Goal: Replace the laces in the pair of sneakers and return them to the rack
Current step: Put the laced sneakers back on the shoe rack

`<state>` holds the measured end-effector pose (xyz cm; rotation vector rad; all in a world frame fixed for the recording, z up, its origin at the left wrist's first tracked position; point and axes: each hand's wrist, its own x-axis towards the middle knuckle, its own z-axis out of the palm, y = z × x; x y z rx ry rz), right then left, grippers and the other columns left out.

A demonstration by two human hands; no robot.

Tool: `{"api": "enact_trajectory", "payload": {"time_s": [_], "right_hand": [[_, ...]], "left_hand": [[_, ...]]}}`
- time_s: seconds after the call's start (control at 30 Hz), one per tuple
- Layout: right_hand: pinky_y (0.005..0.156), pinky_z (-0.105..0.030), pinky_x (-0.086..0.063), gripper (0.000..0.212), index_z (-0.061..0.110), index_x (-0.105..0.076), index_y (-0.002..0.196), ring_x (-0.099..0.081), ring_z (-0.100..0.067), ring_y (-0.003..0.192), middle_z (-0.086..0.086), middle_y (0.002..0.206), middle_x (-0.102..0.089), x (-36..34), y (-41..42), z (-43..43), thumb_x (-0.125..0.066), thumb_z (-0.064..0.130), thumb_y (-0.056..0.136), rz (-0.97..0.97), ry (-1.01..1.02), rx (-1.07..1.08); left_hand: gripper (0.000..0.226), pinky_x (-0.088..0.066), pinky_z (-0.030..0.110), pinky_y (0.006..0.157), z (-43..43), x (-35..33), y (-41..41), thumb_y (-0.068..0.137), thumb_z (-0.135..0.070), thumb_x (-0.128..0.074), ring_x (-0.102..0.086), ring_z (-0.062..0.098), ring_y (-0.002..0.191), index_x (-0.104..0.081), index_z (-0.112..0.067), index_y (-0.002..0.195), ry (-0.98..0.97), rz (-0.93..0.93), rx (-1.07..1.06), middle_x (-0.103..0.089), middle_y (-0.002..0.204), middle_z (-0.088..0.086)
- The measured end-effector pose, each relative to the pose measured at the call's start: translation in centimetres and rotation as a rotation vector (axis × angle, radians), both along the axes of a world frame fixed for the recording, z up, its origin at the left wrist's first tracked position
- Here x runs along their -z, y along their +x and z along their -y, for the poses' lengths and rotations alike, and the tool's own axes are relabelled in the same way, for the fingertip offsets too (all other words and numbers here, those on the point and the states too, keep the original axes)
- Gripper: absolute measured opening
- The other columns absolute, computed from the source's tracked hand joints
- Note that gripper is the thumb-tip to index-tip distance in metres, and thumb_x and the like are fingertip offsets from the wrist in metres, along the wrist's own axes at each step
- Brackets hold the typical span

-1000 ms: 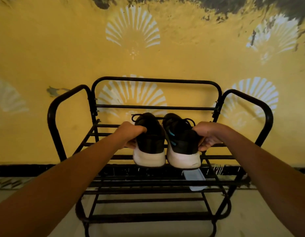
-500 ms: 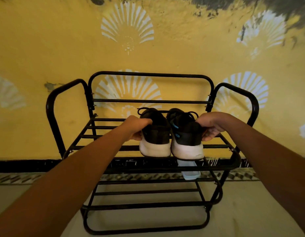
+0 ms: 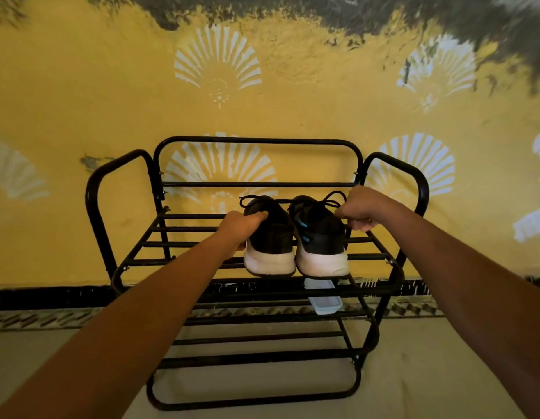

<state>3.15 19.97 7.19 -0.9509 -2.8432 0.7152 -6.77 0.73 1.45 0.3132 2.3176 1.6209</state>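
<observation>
A pair of black sneakers with white soles and black laces stands side by side, heels toward me, on the top shelf of a black metal rack [image 3: 258, 184]. My left hand [image 3: 240, 228] grips the outer side of the left sneaker [image 3: 271, 240], thumb over its collar. My right hand [image 3: 361, 211] is curled at the outer collar of the right sneaker [image 3: 321, 240], which has blue accents, and pinches its edge. Both soles rest on the shelf bars near the front rail.
The rack stands against a yellow wall with white fan patterns and has two lower shelves of bars. A pale plastic container [image 3: 324, 302] lies below the right sneaker. A beige floor spreads around the rack.
The sneakers have settled onto the top shelf. My right hand has shifted from the shoe's side up to its collar. The view has tilted slightly.
</observation>
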Motion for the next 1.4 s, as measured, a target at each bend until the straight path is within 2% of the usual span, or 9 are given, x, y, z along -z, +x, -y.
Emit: {"api": "enact_trajectory", "payload": {"time_s": [0.1, 0.17, 0.3, 0.4, 0.53, 0.67, 0.83, 1.17, 1.4], "right_hand": [[0.053, -0.026, -0.041, 0.031, 0.006, -0.048, 0.062, -0.05, -0.021, 0.054, -0.008, 0.062, -0.051, -0.8, 1.5, 1.6, -0.062, 0.021, 0.084, -0.043, 0.274, -0.032], [0.057, -0.027, -0.045, 0.018, 0.004, -0.057, 0.074, -0.057, -0.024, 0.064, -0.011, 0.072, -0.058, -0.7, 2.5, 2.5, -0.062, 0.018, 0.084, -0.105, 0.332, -0.053], [0.091, -0.036, -0.05, 0.042, 0.005, -0.058, 0.126, -0.06, -0.028, 0.109, -0.013, 0.122, -0.062, 0.7, 4.6, 4.2, -0.059, 0.012, 0.085, -0.37, 0.235, -0.148], [0.093, -0.025, -0.043, 0.042, 0.01, -0.057, 0.128, -0.057, -0.02, 0.115, -0.007, 0.125, -0.061, 2.2, 6.7, 6.4, -0.058, 0.011, 0.086, -0.598, 0.14, -0.219], [0.086, -0.016, -0.042, 0.039, 0.014, -0.059, 0.125, -0.057, -0.013, 0.106, -0.002, 0.119, -0.063, 5.3, 9.2, 8.8, -0.06, 0.013, 0.086, -0.768, 0.075, -0.231], [0.079, -0.001, -0.036, 0.036, 0.012, -0.06, 0.122, -0.051, -0.002, 0.099, 0.0, 0.114, -0.062, 8.9, 11.5, 11.0, -0.06, 0.012, 0.086, -0.879, 0.046, -0.289], [0.091, -0.018, -0.045, 0.034, 0.01, -0.063, 0.117, -0.057, -0.007, 0.105, 0.005, 0.11, -0.061, 13.8, 14.1, 13.7, -0.059, 0.013, 0.084, -0.94, 0.04, -0.38], [0.089, -0.031, -0.048, 0.03, 0.011, -0.066, 0.113, -0.059, -0.021, 0.103, -0.004, 0.107, -0.064, 24.8, 19.2, 17.1, -0.059, 0.01, 0.084, -0.768, 0.077, -0.492], [0.088, -0.02, -0.043, 0.032, 0.014, -0.068, 0.109, -0.056, -0.014, 0.099, 0.0, 0.103, -0.065, 32.0, 23.5, 16.7, -0.051, 0.022, 0.084, -0.626, 0.064, -0.416]], "left_hand": [[0.044, -0.047, 0.034, 0.076, -0.5, 0.3, 1.5, 0.092, -0.04, -0.051, -0.059, 0.028, 0.1, -0.06, -0.005, 0.118, -0.115, -0.241, -0.011, -0.063, 0.108, 0.012], [0.04, -0.042, 0.03, 0.072, -0.5, 0.4, 3.1, 0.096, -0.037, -0.046, -0.059, 0.025, 0.101, -0.057, -0.011, 0.124, -0.145, -0.399, -0.021, -0.063, 0.112, 0.008], [0.042, -0.049, 0.032, 0.079, 0.1, 0.6, 6.0, 0.097, -0.034, -0.046, -0.059, 0.023, 0.105, -0.049, -0.016, 0.134, -0.129, -0.627, 0.031, -0.061, 0.122, 0.004], [0.048, -0.046, 0.032, 0.096, 1.3, 0.6, 8.4, 0.096, -0.032, -0.049, -0.053, 0.023, 0.119, -0.044, -0.013, 0.14, -0.116, -0.642, 0.038, -0.054, 0.134, 0.005], [0.044, -0.041, 0.03, 0.103, 3.8, 1.2, 11.8, 0.095, -0.027, -0.051, -0.05, 0.018, 0.125, -0.049, -0.012, 0.136, -0.063, -0.716, 0.05, -0.054, 0.135, 0.003], [0.039, -0.041, 0.022, 0.099, 7.3, 3.9, 14.3, 0.094, -0.025, -0.053, -0.051, 0.015, 0.123, -0.054, -0.012, 0.132, -0.045, -0.718, 0.037, -0.057, 0.132, 0.003], [0.033, -0.039, 0.009, 0.091, 11.6, 9.4, 17.0, 0.093, -0.019, -0.055, -0.054, 0.006, 0.116, -0.058, -0.014, 0.125, -0.047, -0.666, 0.026, -0.062, 0.124, -0.002], [0.028, -0.047, 0.021, 0.09, 16.1, 20.5, 21.0, 0.092, -0.016, -0.056, -0.056, 0.002, 0.11, -0.062, -0.019, 0.119, -0.085, -0.448, -0.006, -0.062, 0.116, -0.012], [0.035, -0.039, 0.012, 0.094, 15.0, 25.5, 24.8, 0.083, -0.032, -0.052, -0.057, -0.002, 0.108, -0.065, -0.025, 0.114, -0.169, -0.361, 0.183, -0.063, 0.116, -0.015]]}}
